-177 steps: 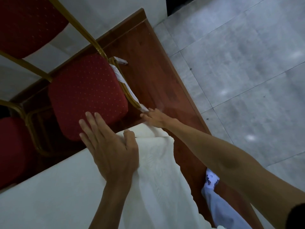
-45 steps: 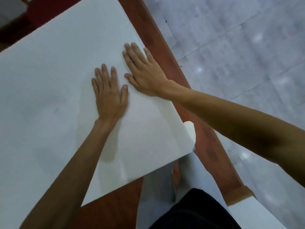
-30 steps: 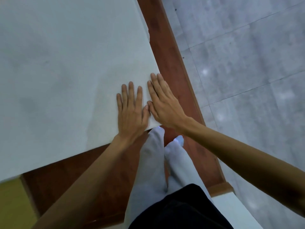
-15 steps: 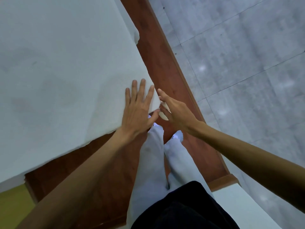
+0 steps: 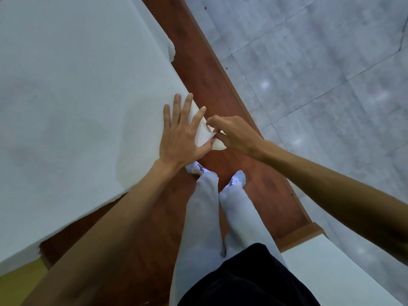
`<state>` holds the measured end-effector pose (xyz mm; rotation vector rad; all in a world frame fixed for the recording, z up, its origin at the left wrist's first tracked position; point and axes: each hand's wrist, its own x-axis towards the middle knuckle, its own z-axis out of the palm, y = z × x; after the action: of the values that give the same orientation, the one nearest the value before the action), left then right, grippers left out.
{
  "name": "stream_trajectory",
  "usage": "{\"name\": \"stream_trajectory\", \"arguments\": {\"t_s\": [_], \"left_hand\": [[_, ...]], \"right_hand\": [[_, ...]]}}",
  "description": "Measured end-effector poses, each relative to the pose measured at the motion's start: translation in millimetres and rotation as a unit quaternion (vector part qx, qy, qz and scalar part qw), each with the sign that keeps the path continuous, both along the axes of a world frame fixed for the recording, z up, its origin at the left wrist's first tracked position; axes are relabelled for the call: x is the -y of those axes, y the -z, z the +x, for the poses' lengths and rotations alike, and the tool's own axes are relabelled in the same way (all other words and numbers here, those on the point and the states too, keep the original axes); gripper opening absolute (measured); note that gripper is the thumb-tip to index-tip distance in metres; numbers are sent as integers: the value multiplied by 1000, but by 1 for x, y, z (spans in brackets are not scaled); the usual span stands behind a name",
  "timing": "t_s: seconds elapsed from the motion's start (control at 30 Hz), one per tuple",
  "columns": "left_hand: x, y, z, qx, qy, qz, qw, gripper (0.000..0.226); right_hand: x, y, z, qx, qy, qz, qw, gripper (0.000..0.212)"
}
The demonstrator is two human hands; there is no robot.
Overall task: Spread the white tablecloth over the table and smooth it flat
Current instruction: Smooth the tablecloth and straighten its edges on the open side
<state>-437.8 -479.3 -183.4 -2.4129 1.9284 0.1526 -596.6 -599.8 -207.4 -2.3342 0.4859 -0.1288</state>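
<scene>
Tablecloth (image 5: pixel 72 102) covering the desk, its near corner overhanging toward the right: left hand (image 5: pixel 178 138) pressed flat, fingers spread, on the cloth; right hand (image 5: pixel 234 135), nearer the corner, pinching it.

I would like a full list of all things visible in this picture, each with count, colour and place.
tablecloth: one, white, covering the table at left, its corner hanging over the edge
wooden platform: one, reddish brown, running diagonally under the feet
tiled floor: grey, at right
white surface: one, bottom right
yellow area: one, bottom left
legs: two, in light trousers and white socks
left hand: flat on the cloth corner
right hand: its grip pinching the hanging corner
</scene>
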Motion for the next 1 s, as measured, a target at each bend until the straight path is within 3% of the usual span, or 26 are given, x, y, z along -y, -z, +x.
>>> {"name": "stream_trajectory", "arguments": {"t_s": [0.23,0.4,0.53,0.73,1.0], "left_hand": [[1,3,2,3,-2,-15,1000,81],[0,6,1,-5,-3,-32,999,79],[-1,6,1,-5,-4,-31,1000,81],[-3,3,2,-16,-1,-34,999,88],[-2,5,2,-9,4,-28,1000,88]], "right_hand": [[-11,8,-4,-19,12,-7,1000,51],[-31,5,3,23,91,55,994,47],[-34,12,12,23,132,48,990,46],[-20,7,6,27,67,28,997,37],[2,5,5,-15,-32,-16,999,44]]}}
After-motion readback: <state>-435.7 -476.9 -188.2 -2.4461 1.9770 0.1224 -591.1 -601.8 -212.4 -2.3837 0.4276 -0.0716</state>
